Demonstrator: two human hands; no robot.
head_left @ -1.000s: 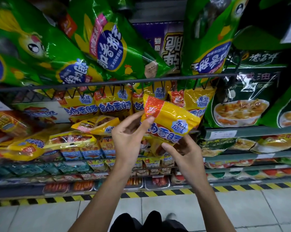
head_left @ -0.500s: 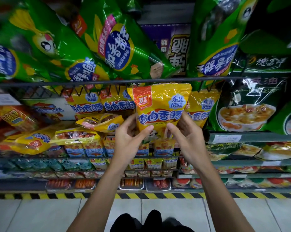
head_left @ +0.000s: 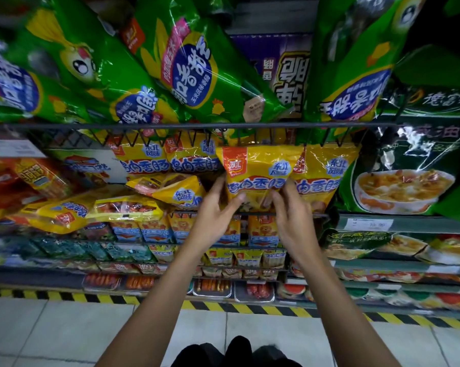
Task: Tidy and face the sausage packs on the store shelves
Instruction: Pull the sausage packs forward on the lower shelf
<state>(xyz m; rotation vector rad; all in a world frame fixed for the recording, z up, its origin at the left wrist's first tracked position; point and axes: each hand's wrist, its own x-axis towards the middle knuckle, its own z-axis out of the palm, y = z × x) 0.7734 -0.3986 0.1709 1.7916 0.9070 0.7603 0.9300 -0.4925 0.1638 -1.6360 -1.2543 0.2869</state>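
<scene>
1. Both hands, left hand (head_left: 213, 221) and right hand (head_left: 293, 221), pinch the lower edge of a yellow sausage pack (head_left: 258, 178), upright at the shelf's front rail (head_left: 321, 215).
2. Facing step, probably: next, seat it level with its neighbour (head_left: 321, 178).
3. Glossy, crinkly film (slippery, I'd guess).

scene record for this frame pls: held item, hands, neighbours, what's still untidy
held: yellow sausage pack, upright, label facing out, in the row under the wire rail
left hand: pinches the pack's lower left edge
right hand: pinches its lower right edge
neighbours: matching upright yellow packs on both sides
untidy: tilted yellow pack and flat-lying yellow packs to the left
</scene>
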